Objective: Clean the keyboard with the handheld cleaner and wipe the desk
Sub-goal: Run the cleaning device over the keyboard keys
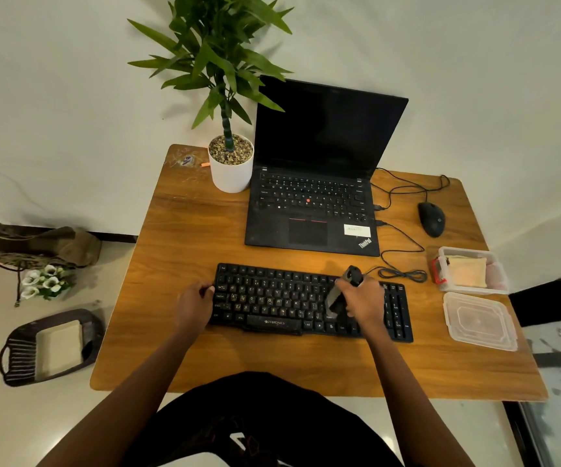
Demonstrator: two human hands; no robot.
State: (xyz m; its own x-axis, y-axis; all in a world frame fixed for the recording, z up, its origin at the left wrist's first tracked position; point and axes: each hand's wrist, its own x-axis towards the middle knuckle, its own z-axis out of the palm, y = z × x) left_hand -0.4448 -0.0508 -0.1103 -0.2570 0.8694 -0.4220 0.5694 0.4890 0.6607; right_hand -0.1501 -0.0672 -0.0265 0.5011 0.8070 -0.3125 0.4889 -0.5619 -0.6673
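Note:
A black keyboard lies on the wooden desk in front of me. My right hand grips a grey and black handheld cleaner, tilted with its lower end down on the keys at the keyboard's right part. My left hand holds the keyboard's left edge, fingers curled on it. In an open clear box at the desk's right side lies a yellow cloth.
An open black laptop stands behind the keyboard, a potted plant to its left, a black mouse and cables to its right. A clear lid lies near the right edge. A basket sits on the floor, left.

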